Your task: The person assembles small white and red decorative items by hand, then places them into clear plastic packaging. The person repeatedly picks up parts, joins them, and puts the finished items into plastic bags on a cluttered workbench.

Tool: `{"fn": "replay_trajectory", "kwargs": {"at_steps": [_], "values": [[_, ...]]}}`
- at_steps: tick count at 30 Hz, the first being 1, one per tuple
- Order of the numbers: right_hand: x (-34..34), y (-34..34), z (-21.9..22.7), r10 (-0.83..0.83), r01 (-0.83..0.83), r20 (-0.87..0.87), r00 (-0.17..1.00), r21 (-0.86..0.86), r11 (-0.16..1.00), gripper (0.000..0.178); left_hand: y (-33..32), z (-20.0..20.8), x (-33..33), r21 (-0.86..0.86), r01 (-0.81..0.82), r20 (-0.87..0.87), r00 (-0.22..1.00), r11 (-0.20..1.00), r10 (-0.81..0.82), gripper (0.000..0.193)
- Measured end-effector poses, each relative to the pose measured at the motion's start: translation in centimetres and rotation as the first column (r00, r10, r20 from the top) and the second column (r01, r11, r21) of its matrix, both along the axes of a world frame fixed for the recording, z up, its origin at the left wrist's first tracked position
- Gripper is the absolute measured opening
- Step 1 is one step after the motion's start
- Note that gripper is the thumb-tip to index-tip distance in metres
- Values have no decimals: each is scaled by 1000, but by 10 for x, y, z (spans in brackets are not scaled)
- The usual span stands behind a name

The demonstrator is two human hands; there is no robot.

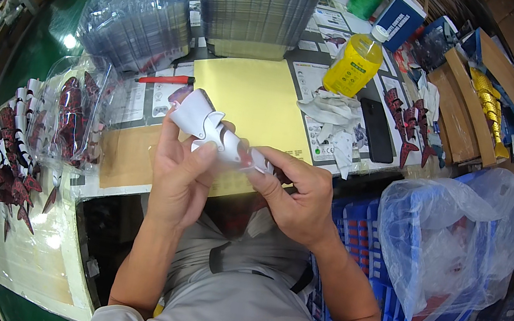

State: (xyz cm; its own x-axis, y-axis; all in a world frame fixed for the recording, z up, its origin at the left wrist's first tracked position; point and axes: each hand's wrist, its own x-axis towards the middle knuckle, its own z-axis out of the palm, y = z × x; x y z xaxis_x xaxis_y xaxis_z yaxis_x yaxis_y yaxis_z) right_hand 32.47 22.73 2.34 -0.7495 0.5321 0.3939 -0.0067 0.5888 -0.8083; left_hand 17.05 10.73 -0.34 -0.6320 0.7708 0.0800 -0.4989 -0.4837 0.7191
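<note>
Your L hand [182, 171] gripped the wide end of the white jointed pc [219, 134], thumb on its side, & your R hand [297, 196] pinched the narrow end btwn thumb & fingers. You held the pc tilted, over the near part of the yellow sheet [252, 91]. A red pen-like tool [165, 79] lay just L of it; bottle w/ yellow liquid [354, 66], white crumpled cloth [331, 110] & blk phone [377, 132] sat to the R; clear plastic trays [253, 5] stood stacked behind.

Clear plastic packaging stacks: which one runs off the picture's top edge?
The right-hand stack, standing just behind the yellow sheet; the left-hand stack is whole in view, its top below that edge.
</note>
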Motion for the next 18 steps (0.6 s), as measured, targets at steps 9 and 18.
{"fn": "replay_trajectory", "kwargs": {"at_steps": [9,18], "values": [[-1,-4,-1,-26,28,11,1000,-298,954,34,-1,7,5,15,71,100,992,997,-72,78],[-1,0,4,-60,58,47,997,49,997,30,2,3,2,-20,-67,-150,987,998,63,86]]}}
